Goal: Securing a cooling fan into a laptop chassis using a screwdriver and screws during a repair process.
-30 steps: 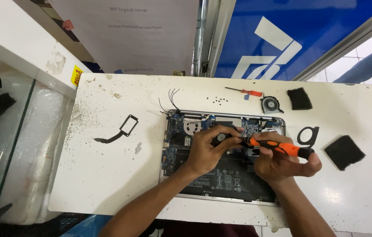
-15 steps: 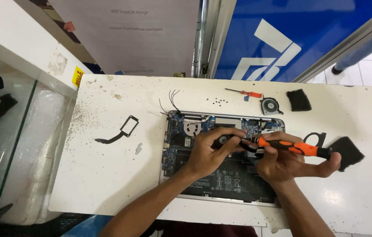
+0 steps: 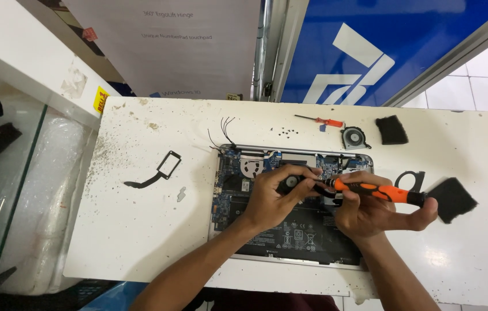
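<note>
Head view: opened laptop (image 3: 290,242) lies on white surface (image 3: 140,230). Right hand (image 3: 371,210) closed round orange screwdriver (image 3: 379,192), tip at board. Left hand (image 3: 275,196) curled, fingertips steadying black fan (image 3: 288,183). Best keep driver square on screw, press lightly, left hand firm.

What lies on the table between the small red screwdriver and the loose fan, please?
In the head view, a small bluish bit lies between the small red screwdriver and the loose fan, beside the screwdriver's handle; otherwise bare white table.
</note>
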